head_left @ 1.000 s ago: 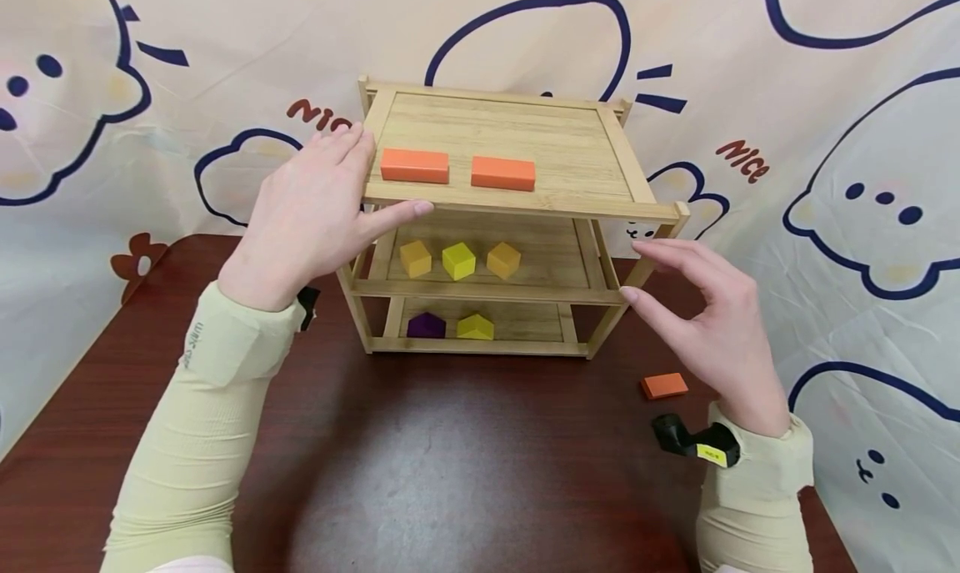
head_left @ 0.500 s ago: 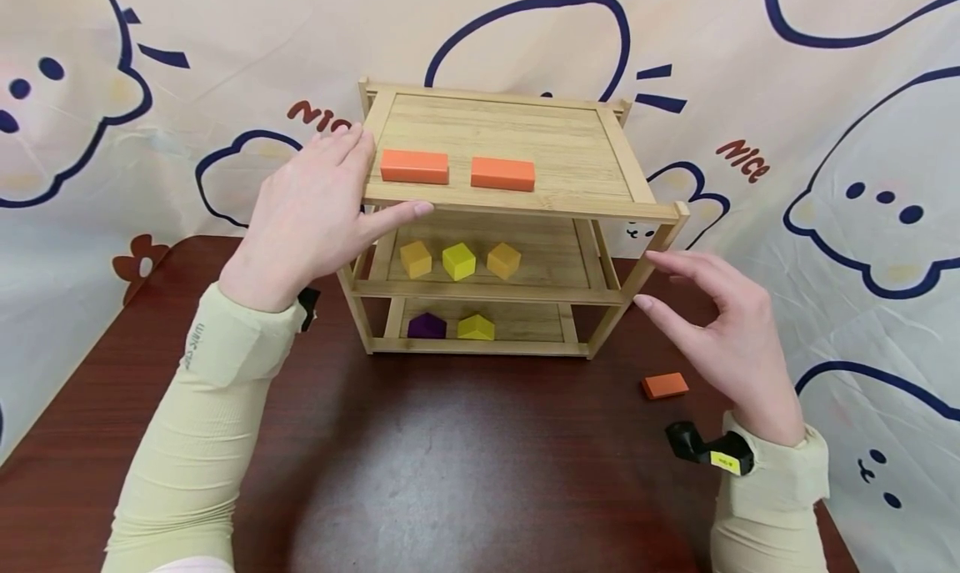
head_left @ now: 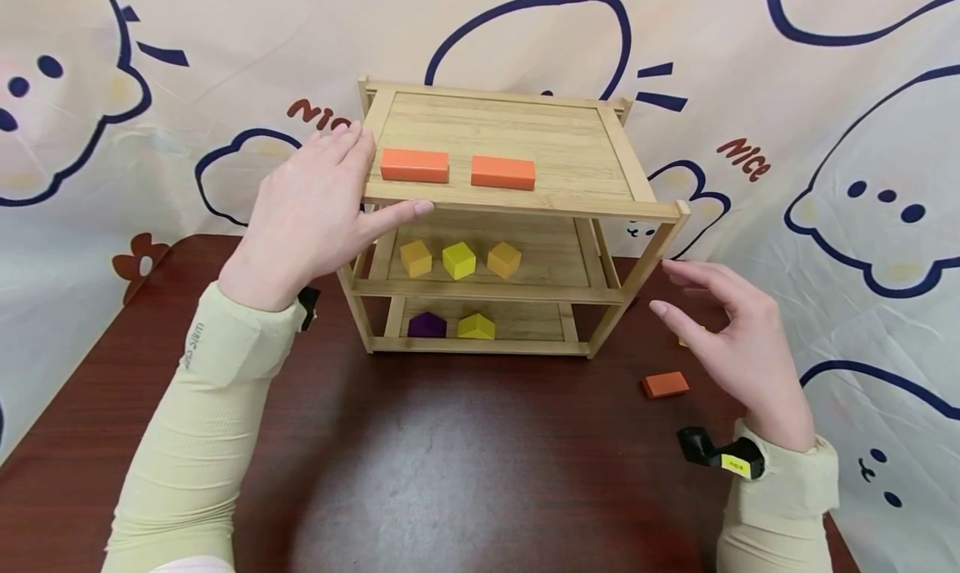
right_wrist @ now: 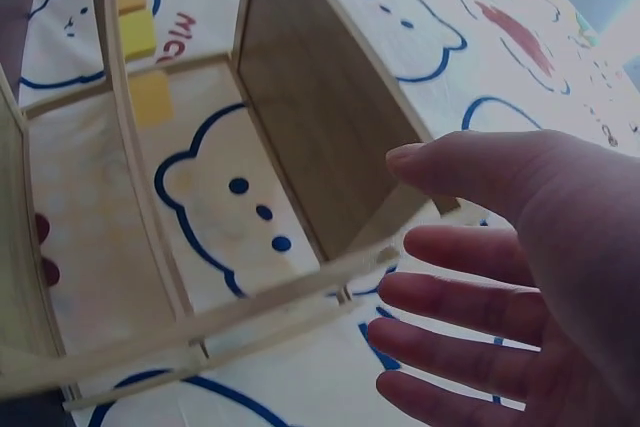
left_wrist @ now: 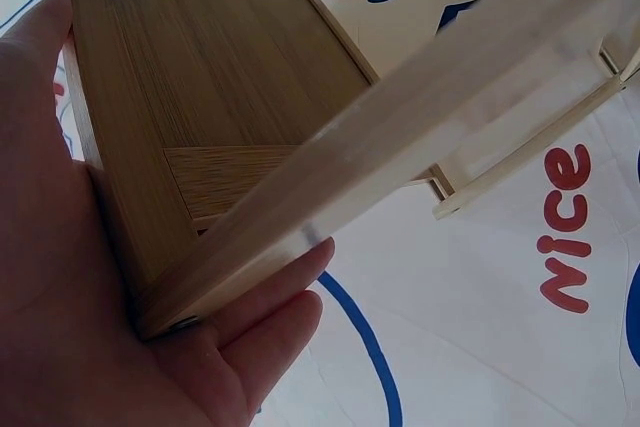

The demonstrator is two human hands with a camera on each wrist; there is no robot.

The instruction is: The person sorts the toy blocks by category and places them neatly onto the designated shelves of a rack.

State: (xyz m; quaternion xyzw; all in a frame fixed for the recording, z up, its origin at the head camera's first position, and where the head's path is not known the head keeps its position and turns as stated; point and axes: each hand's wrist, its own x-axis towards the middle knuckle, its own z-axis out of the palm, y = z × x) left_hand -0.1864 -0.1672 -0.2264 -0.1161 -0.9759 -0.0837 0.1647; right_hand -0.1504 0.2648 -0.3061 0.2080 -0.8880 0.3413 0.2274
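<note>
A three-tier wooden shelf [head_left: 487, 294] stands on the table. My left hand [head_left: 303, 210] rests against its upper left corner, thumb along the front edge and fingers along the side; in the left wrist view that corner lies against the palm. Two orange blocks [head_left: 415, 166] lie in a row on the top board. The middle tier bears three cubes, a yellow one [head_left: 459, 261] between two orange-yellow ones. A purple block [head_left: 427, 325] and a yellow block [head_left: 476, 327] sit at the bottom. My right hand [head_left: 738, 339] hovers right of the shelf, fingers apart, holding nothing.
Another orange block [head_left: 665, 384] lies on the dark table [head_left: 450, 456], right of the shelf. Behind my right thumb, a small yellow piece [head_left: 683, 341] shows partly. A printed cloth [head_left: 847, 223] hangs close behind and to the right.
My right hand has moved away from the shelf's right front post, to the right and slightly toward me, uncovering part of a yellow piece. My left hand and the blocks have stayed put.
</note>
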